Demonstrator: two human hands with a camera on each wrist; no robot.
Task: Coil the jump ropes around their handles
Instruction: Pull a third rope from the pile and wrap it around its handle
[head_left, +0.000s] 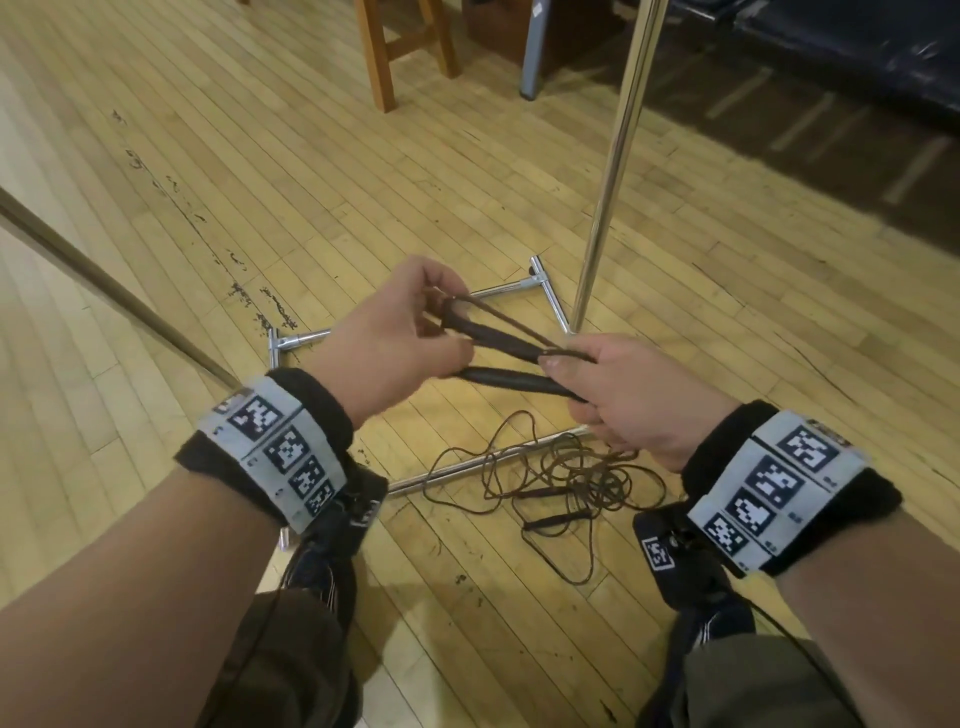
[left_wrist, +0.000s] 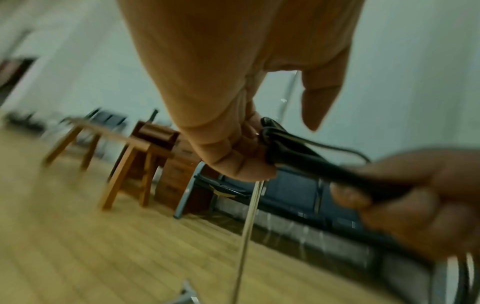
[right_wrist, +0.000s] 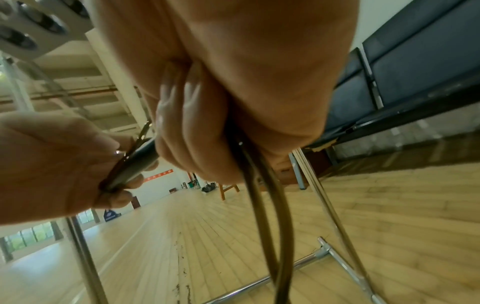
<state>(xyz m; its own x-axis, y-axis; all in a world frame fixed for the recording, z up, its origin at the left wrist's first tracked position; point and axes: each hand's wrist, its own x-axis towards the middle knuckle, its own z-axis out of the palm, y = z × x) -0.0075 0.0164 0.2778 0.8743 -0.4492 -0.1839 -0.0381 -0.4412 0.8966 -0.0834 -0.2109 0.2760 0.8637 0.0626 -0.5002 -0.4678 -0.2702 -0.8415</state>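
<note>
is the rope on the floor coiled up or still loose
Loose. The rope on the floor lies in a tangled, spread heap beside its two handles, not wound round them.

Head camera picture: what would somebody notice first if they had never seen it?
First, two hands in the middle: the left hand and right hand grip a pair of dark jump rope handles, with brown cord stretched between them. Below lies a tangled jump rope on the wooden floor, beside a shiny metal rack.
</note>
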